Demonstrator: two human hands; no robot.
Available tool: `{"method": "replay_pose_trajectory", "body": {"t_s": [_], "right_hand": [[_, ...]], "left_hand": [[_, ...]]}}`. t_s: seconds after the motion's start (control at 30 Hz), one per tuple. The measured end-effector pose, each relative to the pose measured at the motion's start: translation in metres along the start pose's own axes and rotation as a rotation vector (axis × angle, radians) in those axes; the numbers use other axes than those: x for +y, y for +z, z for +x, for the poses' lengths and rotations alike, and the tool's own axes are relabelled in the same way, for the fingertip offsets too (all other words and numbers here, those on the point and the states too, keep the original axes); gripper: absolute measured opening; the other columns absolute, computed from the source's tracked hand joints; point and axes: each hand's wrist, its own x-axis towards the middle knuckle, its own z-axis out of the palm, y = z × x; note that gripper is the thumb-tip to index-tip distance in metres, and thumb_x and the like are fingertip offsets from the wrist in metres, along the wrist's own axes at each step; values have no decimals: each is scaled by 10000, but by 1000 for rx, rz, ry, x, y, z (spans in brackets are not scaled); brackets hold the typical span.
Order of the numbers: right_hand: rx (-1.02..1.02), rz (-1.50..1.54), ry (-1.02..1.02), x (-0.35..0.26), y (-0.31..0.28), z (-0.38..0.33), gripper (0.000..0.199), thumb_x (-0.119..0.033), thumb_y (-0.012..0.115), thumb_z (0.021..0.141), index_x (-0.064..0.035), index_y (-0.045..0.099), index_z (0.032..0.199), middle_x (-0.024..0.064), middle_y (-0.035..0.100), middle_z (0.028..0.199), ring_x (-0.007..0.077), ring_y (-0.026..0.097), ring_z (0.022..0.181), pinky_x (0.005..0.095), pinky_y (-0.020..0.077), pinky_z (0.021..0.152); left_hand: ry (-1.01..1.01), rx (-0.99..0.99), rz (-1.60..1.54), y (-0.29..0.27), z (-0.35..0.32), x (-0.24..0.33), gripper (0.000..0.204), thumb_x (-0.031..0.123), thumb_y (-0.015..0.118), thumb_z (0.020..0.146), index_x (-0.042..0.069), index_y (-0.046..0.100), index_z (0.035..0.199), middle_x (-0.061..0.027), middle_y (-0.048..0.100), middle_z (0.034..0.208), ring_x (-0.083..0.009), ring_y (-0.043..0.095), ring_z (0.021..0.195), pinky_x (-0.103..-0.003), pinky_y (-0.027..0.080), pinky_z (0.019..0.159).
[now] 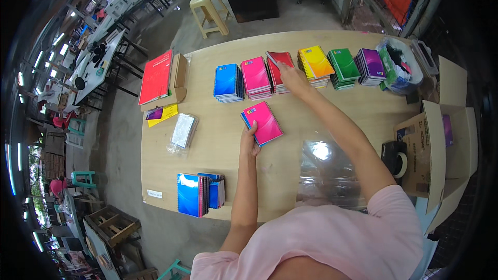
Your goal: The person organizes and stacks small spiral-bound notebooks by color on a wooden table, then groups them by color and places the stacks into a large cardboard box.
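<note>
Just ahead of the left hand (pixel 250 144), in its grip, I have a pink notebook (pixel 266 124): thumb flat on the cover, fingers out of sight below. Blue edge (pixel 244 118) shows under the pink, so more than one thing in that grip. Hand closed on it.

Beyond and right of it, the right hand (pixel 294 80) reaches out to a red notebook stack (pixel 276 78), fingertips on the top cover. Can't tell from here how far it's closed, or if it pinches anything.

Left of the right hand: pink stack (pixel 254 75), then blue stack (pixel 225 79). Right of it: yellow stack (pixel 314 61), green stack (pixel 342 64), purple stack (pixel 370 64). Left of the left hand: plastic-wrapped pack (pixel 184 130). Nearer the body, left of that forearm: blue notebooks (pixel 189 195). Clear plastic sheeting (pixel 332 176) lies below the right forearm.
</note>
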Motion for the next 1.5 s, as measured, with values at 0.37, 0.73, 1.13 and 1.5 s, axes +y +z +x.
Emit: {"method": "replay_pose_trajectory", "body": {"t_s": [0.37,0.73,1.13,1.5], "right_hand": [[-125,200,75,-30,-68,-96,226,-234,622,859,-42,677,965,220,664,869,341,652,867,425,507,814],[-195,-92,821,140,-50,-5,576,-229,684,823,-12,481,1317,207,414,1425,362,340,1366,518,441,995],[171,729,402,0,-36,-128,326,-220,791,740,12,635,907,156,659,770,262,668,781,392,515,678],[301,-26,656,121,-60,-82,224,-220,708,785,-36,683,911,175,599,1088,374,526,1070,469,472,862]], "left_hand": [[-45,-42,-215,15,-11,-43,388,103,537,935,6,442,1298,-149,598,1209,-269,629,1063,-419,548,908],[-37,-161,130,63,-9,-40,609,-101,652,798,36,389,1329,-152,571,1210,-267,617,1077,-422,562,895],[-121,-255,-218,56,-20,-44,463,274,500,977,39,411,1367,-131,541,1327,-278,559,1185,-440,448,1018],[-335,-280,-128,67,32,-130,627,465,545,934,48,410,1382,-149,551,1326,-305,566,1181,-480,451,1014]]}}
